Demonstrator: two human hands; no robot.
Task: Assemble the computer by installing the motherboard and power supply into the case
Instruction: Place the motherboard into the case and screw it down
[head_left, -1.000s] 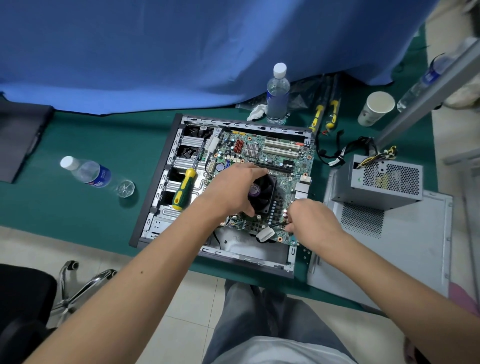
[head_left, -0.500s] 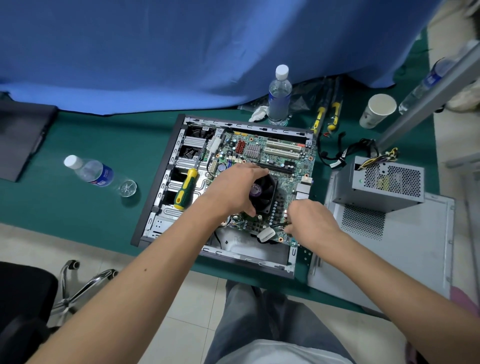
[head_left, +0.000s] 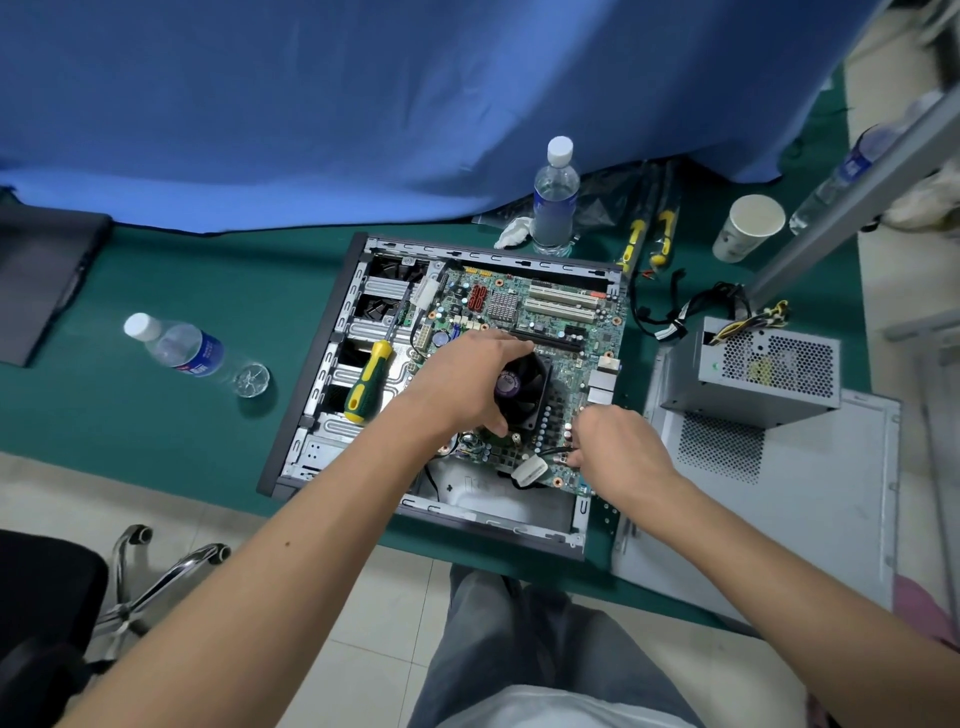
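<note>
The open computer case (head_left: 332, 332) lies flat on the green table. The green motherboard (head_left: 550, 312) sits inside it. My left hand (head_left: 467, 379) grips the black CPU fan (head_left: 524, 389) at the board's middle, fingers curled over its edges. My right hand (head_left: 618, 447) holds the board's near right edge, fingertips by a black cable and a white connector (head_left: 530, 472). The grey power supply (head_left: 753, 374) stands outside the case to the right, on the case's side panel (head_left: 779, 509), its cables trailing behind it.
A yellow-green screwdriver (head_left: 369, 382) lies in the case's left bay. One water bottle (head_left: 176, 345) lies left of the case, another (head_left: 555, 197) stands behind it. A paper cup (head_left: 748, 226) is at back right. A chair (head_left: 47, 623) stands at lower left.
Both hands stay on the motherboard; the view has shifted slightly, and the hands show almost no movement.
</note>
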